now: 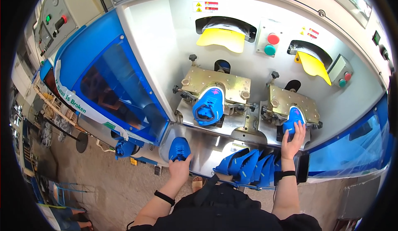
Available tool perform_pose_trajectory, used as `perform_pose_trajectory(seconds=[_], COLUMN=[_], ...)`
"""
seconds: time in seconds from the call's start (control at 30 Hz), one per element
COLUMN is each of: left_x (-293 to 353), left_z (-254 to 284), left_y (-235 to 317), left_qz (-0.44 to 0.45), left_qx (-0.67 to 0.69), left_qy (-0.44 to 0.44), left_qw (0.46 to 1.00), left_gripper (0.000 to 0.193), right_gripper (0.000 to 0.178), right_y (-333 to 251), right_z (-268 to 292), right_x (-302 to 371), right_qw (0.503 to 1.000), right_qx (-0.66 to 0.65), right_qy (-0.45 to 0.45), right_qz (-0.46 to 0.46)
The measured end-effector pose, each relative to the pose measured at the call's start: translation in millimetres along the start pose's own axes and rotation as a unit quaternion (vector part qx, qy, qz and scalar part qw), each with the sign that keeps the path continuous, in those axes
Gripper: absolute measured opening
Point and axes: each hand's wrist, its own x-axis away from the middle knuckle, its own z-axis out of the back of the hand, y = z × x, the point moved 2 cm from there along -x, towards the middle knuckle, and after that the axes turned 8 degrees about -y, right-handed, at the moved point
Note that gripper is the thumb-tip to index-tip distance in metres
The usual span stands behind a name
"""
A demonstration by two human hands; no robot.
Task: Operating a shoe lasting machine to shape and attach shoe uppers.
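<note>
My left hand (pixel 179 169) is closed on the collar end of a blue lace-up shoe upper (pixel 179 147), which lies on the steel ledge with its toe pointing away from me. My right hand (pixel 293 143) curls its fingers over another blue shoe upper (pixel 295 116), fitted against the right clamp plate (pixel 286 99) of the machine. At the left station, a third blue shoe upper (pixel 208 106) with a pink mark rests against the brass-coloured clamp plate (pixel 227 81), and neither hand touches it. The underside of the upper beneath my right palm is hidden.
Several blue uppers (pixel 248 166) stand in a row along the ledge's front edge. Red and green buttons (pixel 271 43) sit on the back wall, near yellow flaps (pixel 222 39). A blue framed door (pixel 114 82) bounds the left side. Another blue upper (pixel 124 148) is beside it.
</note>
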Motion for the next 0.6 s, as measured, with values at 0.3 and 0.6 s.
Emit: perform_pose_trajectory(seconds=[0.3, 0.6], left_x=[-9, -21], left_z=[9, 126], left_y=[-14, 16], left_qz=[0.068, 0.0], left_qx=[0.322, 0.163], left_qy=[0.011, 0.33], left_qw=[0.944, 0.93], left_gripper=[0.051, 0.059], right_gripper=[0.049, 0.049], right_y=[1, 5], right_z=[-1, -4], right_x=[1, 2], right_qw=[1.0, 1.0], right_qx=[-0.001, 0.001], right_qy=[-0.007, 0.017], right_qz=[-0.011, 0.006])
